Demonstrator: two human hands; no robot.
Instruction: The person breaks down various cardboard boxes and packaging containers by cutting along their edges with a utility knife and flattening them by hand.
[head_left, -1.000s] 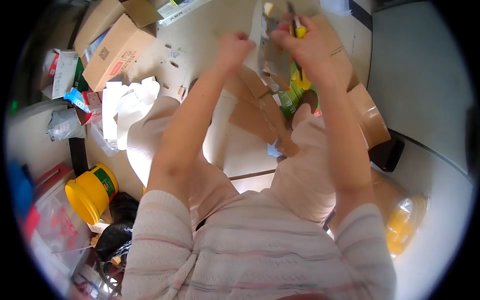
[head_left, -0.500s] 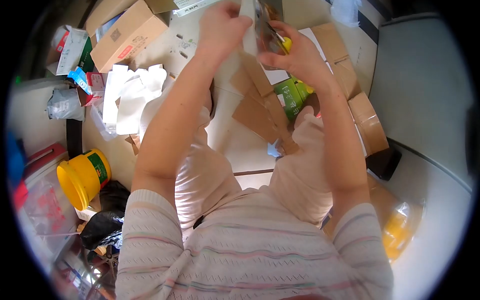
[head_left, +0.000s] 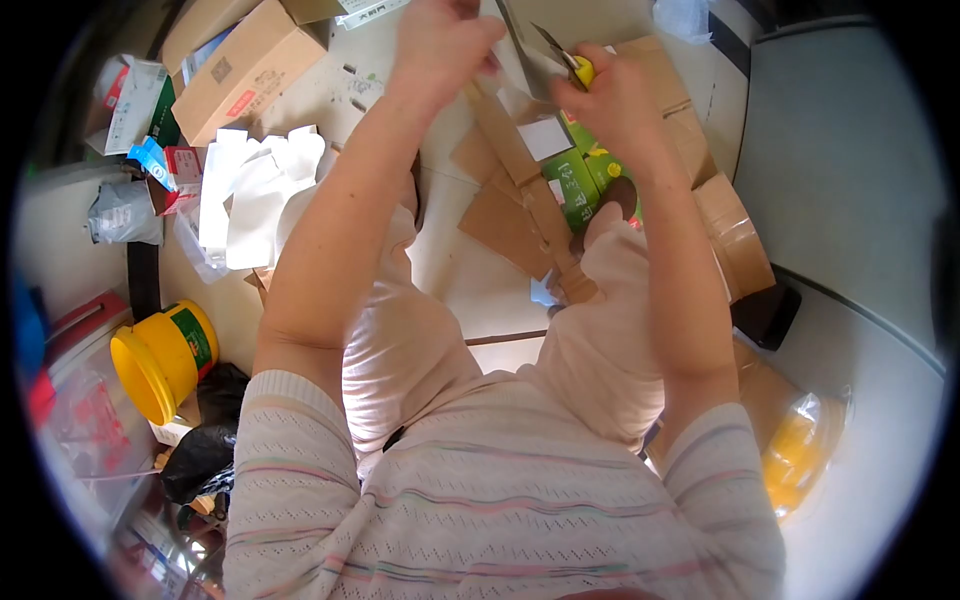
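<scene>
My right hand is closed round scissors with yellow handles, their dark pointed blades aimed up and to the left. At the top edge of the view my left hand is closed, its fingertips partly cut off. What it grips, if anything, I cannot make out. Just right of it stands a pale panel. Below the hands lie flattened brown cardboard, a white piece and a green printed box, which sits between the cardboard and my foot.
White cut card pieces lie to the left, below a brown carton. A yellow bucket tips on its side beside black plastic bags. More brown cardboard lines the right side, near a grey panel.
My right hand has moved right with the scissors, away from my left hand. The shiny clear and white piece that was between the hands no longer shows there, and more of the green box is visible.
</scene>
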